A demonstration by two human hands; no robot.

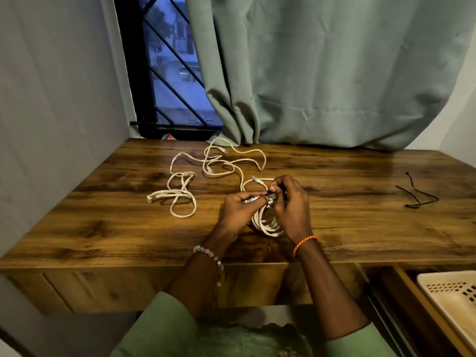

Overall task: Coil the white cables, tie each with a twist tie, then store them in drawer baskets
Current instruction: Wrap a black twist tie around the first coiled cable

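A coiled white cable (268, 224) hangs between my two hands above the wooden desk (360, 228). My right hand (291, 202) grips the top of the coil, fingers pinched near a connector. My left hand (238, 206) pinches a thin silvery twist tie (251, 200) against the same spot. One free end of this cable (256, 179) loops out behind my hands. Loose white cables (180, 194) lie tangled on the desk at the left and middle back. Black twist ties (418, 195) rest on the desk at the far right.
An open drawer at the lower right holds a cream plastic basket (453, 300). A green curtain (334, 73) hangs behind the desk beside a barred window (170, 73). A wall closes the left side.
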